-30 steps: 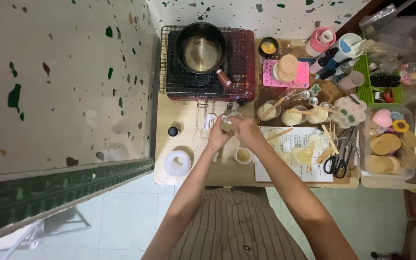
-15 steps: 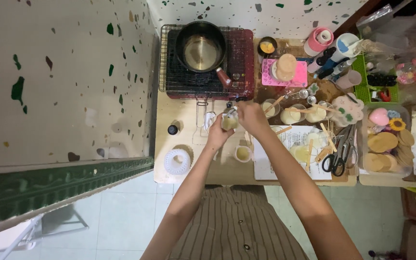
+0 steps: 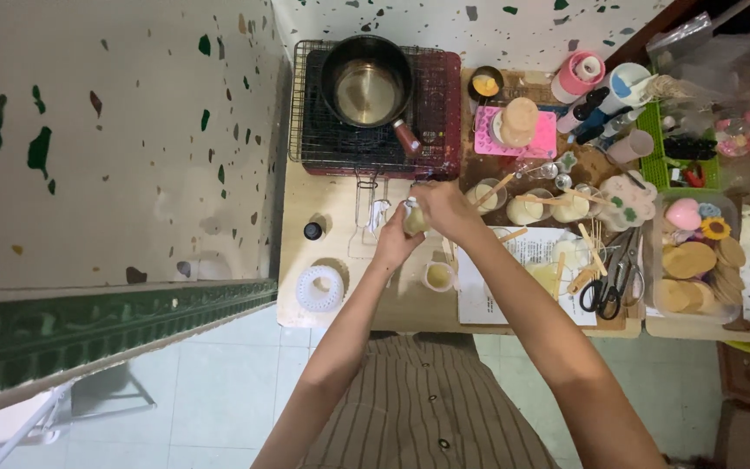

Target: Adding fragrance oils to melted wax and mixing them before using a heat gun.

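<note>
In the head view both my hands meet over the small wooden table (image 3: 299, 295), just in front of the stove. My left hand (image 3: 395, 246) grips the lower part of a small pale jar (image 3: 414, 219) with a whitish cap. My right hand (image 3: 444, 208) closes over its top and far side. Below my hands a little cup of yellowish wax (image 3: 437, 276) sits on the table. Metal tongs (image 3: 370, 213) lie just left of the jar.
A dark saucepan (image 3: 366, 85) rests on a red portable stove (image 3: 444, 113) at the back. A white ribbed lid (image 3: 319, 288) and a small dark bottle (image 3: 312, 230) lie at the left. Scissors (image 3: 614, 282), wooden sticks, cups, moulds and spray bottles crowd the right side.
My hands have shifted slightly up toward the stove with the jar held between them. My right hand now covers more of the jar's top.
</note>
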